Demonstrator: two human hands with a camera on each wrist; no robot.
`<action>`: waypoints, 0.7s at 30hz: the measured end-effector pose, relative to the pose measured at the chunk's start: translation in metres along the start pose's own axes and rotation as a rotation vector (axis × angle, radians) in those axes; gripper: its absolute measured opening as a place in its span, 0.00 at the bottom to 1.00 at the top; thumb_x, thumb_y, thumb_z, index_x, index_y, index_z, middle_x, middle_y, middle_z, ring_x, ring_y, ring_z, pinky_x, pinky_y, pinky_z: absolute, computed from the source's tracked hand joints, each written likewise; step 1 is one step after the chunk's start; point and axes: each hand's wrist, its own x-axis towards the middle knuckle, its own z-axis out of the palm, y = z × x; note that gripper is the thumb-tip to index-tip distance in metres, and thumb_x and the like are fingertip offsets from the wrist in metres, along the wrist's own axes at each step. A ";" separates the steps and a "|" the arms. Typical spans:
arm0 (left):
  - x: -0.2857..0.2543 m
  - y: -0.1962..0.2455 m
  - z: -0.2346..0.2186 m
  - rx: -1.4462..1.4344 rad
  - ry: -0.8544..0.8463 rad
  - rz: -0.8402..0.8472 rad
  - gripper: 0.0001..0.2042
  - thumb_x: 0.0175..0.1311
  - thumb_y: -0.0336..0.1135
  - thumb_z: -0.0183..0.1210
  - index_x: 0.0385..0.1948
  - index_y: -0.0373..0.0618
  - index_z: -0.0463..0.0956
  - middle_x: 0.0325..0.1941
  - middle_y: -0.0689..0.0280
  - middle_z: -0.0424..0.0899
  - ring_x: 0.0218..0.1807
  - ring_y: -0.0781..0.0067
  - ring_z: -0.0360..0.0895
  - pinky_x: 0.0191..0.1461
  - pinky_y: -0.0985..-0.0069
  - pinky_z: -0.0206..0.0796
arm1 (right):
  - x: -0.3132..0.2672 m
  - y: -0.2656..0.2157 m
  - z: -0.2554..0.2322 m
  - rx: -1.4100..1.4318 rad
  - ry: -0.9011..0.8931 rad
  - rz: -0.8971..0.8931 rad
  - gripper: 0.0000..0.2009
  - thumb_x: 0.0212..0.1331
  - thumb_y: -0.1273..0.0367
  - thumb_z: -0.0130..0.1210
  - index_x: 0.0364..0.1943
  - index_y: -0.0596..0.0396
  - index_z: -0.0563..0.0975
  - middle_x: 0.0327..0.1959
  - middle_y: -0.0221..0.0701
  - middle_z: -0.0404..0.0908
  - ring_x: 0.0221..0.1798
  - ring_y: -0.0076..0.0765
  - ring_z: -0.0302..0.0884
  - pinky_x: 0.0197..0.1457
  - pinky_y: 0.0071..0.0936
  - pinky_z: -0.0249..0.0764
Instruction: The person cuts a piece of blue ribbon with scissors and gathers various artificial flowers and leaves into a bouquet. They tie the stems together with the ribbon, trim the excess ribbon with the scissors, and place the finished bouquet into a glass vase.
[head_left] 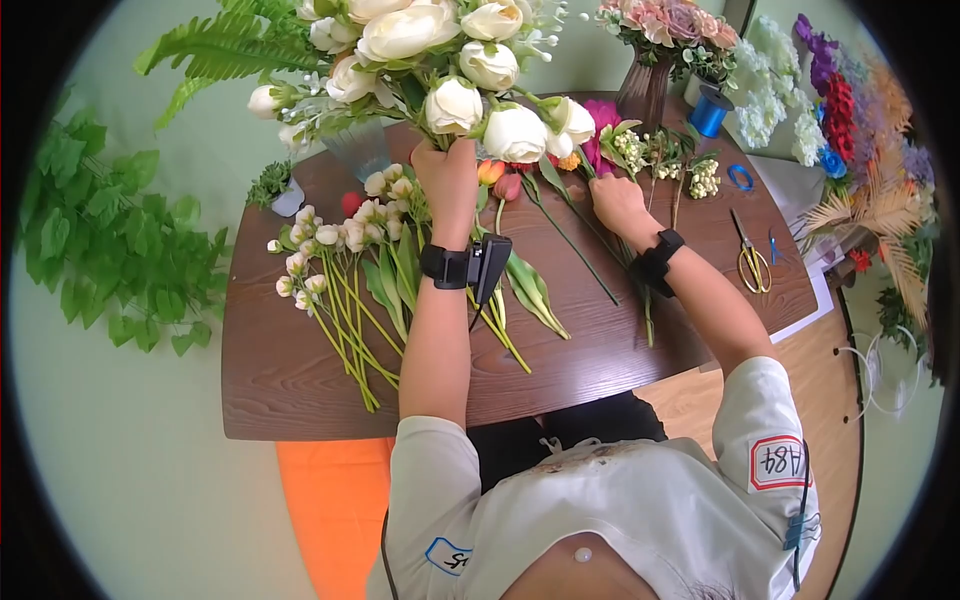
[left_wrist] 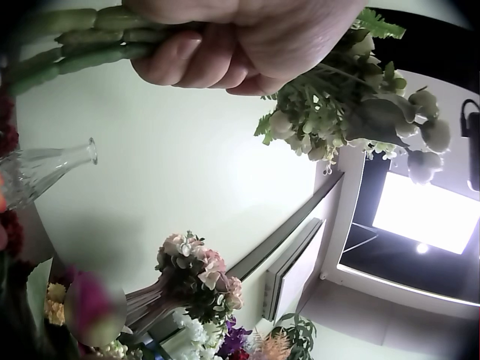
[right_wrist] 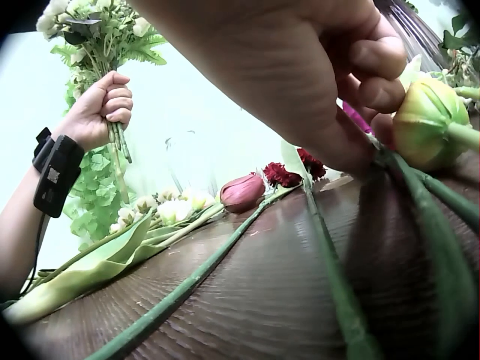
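Observation:
The left hand [head_left: 447, 190] holds up a bouquet of cream-white flowers [head_left: 408, 32] with green fern. In the left wrist view its fingers [left_wrist: 217, 56] curl round the bundled stems [left_wrist: 90, 41]. Low over the table's right half, the right hand [head_left: 622, 208] is beside a magenta flower [head_left: 602, 135]. In the right wrist view the right hand's bent fingers and thumb [right_wrist: 352, 142] close on a green stem [right_wrist: 394, 161] near a pale green bud [right_wrist: 429, 124]. A pink tulip [right_wrist: 242, 193] lies to the left of that hand.
On the table [head_left: 270, 380] lie white flowers with long stems [head_left: 345, 320] at left and scissors [head_left: 752, 262] at right. A clear glass vase [head_left: 355, 150], a brown vase of pink flowers [head_left: 645, 90] and a blue ribbon spool [head_left: 709, 112] stand at the back.

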 end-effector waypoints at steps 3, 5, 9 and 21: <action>0.001 0.004 -0.001 -0.040 -0.032 -0.038 0.09 0.49 0.29 0.51 0.15 0.33 0.66 0.14 0.74 0.67 0.18 0.87 0.57 0.21 0.84 0.50 | 0.004 0.001 -0.001 0.005 -0.092 -0.003 0.06 0.41 0.75 0.46 0.23 0.60 0.75 0.28 0.44 0.75 0.29 0.45 0.75 0.30 0.34 0.72; 0.001 0.007 -0.001 -0.023 -0.040 -0.075 0.11 0.48 0.30 0.52 0.12 0.35 0.64 0.12 0.74 0.65 0.17 0.87 0.56 0.20 0.83 0.49 | 0.007 0.002 0.001 0.009 -0.104 0.028 0.06 0.40 0.74 0.48 0.23 0.58 0.76 0.26 0.42 0.76 0.30 0.44 0.75 0.32 0.34 0.72; 0.001 0.010 -0.001 -0.028 -0.043 -0.095 0.12 0.49 0.29 0.51 0.10 0.37 0.62 0.11 0.75 0.64 0.15 0.87 0.56 0.19 0.82 0.48 | 0.011 0.010 -0.001 0.269 -0.148 0.109 0.07 0.41 0.71 0.50 0.24 0.59 0.76 0.26 0.42 0.76 0.33 0.45 0.75 0.36 0.35 0.71; 0.008 -0.001 -0.008 0.072 -0.018 -0.143 0.11 0.49 0.29 0.49 0.11 0.37 0.61 0.10 0.74 0.62 0.15 0.86 0.55 0.19 0.80 0.48 | 0.023 0.016 -0.027 1.018 0.087 -0.006 0.05 0.48 0.75 0.50 0.30 0.60 0.71 0.22 0.28 0.73 0.25 0.22 0.70 0.31 0.22 0.68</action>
